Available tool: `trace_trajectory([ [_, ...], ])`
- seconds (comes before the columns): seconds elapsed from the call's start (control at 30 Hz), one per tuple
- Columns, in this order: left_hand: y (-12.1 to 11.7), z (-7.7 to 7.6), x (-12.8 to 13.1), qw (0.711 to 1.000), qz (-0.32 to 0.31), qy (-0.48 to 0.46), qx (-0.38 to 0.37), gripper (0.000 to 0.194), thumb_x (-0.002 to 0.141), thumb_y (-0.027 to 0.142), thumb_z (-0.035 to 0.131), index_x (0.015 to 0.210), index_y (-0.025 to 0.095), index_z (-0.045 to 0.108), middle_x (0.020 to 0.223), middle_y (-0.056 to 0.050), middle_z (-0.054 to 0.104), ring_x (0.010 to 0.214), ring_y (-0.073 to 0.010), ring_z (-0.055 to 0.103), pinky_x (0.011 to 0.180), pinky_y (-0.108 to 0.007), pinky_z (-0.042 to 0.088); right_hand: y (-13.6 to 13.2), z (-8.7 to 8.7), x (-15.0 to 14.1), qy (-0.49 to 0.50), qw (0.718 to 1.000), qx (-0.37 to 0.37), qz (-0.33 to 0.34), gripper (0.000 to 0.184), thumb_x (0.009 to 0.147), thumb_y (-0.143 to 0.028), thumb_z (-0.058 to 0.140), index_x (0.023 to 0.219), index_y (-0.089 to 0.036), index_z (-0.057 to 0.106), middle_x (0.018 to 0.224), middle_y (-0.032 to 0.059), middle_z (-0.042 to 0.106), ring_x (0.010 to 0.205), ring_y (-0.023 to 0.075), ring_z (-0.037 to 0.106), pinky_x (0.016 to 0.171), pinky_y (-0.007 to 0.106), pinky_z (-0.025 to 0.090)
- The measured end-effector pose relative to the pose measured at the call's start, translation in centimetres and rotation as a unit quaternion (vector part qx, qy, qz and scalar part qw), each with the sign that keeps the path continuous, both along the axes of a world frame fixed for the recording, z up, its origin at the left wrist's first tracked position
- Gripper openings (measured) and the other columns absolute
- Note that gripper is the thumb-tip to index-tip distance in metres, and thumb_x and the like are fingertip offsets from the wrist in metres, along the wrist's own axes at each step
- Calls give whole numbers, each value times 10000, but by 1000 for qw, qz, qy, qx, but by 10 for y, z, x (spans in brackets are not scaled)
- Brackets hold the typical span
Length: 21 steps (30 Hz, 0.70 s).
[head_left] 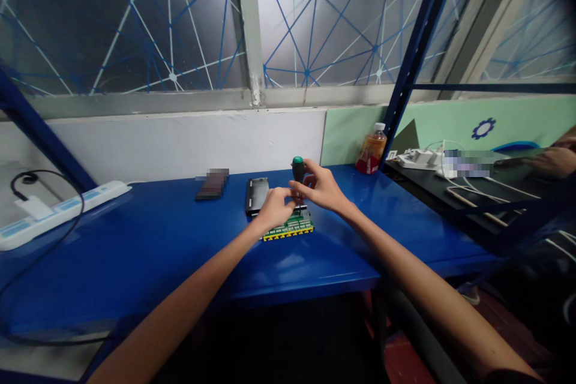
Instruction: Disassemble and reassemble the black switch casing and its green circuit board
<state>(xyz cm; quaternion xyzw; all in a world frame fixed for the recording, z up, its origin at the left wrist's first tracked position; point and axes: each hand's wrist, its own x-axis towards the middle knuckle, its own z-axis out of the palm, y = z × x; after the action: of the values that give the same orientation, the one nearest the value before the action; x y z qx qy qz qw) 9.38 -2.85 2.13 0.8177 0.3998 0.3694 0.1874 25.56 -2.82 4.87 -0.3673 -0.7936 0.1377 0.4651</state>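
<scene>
A screwdriver [297, 169] with a dark, green-capped handle stands upright over a green circuit board [292, 228] with yellow parts along its near edge. My right hand [324, 187] has its fingers around the handle, and the shaft points down to the board. Low beside the shaft, my left hand [276, 206] is closed in a pinch over the board; what lies between its fingertips is hidden. Just behind and left of the board lies a flat black case [258, 193], partly covered by my left hand.
The blue table [189, 264] carries a dark, blurred-out phone-like slab [213, 185], a white power strip [67, 213] with a black cable at left, and a drink bottle [371, 149] at the back right. Another person's hand [558, 162] shows over the black table at far right.
</scene>
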Motion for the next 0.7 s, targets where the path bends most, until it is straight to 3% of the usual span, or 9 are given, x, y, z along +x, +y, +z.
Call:
trace_trajectory([
  [0.43,3,-2,-1,1000,-22,-11,-8,226,780,76,563,792,158,773,836,-35,766,832,-214,699,828,-297,503,3,1,3,14,1000,-2,7,345,800,-364,622,1085,-196,525,850,11,606,564,106,565,543,264,439],
  [0.7,4,0,-6,998,-53,-20,-9,223,799,180,617,973,170,756,987,-57,753,955,-228,691,912,-333,493,3,4,5,55,998,-22,-4,356,780,-404,658,1041,-191,543,725,-8,603,526,120,576,509,268,445],
])
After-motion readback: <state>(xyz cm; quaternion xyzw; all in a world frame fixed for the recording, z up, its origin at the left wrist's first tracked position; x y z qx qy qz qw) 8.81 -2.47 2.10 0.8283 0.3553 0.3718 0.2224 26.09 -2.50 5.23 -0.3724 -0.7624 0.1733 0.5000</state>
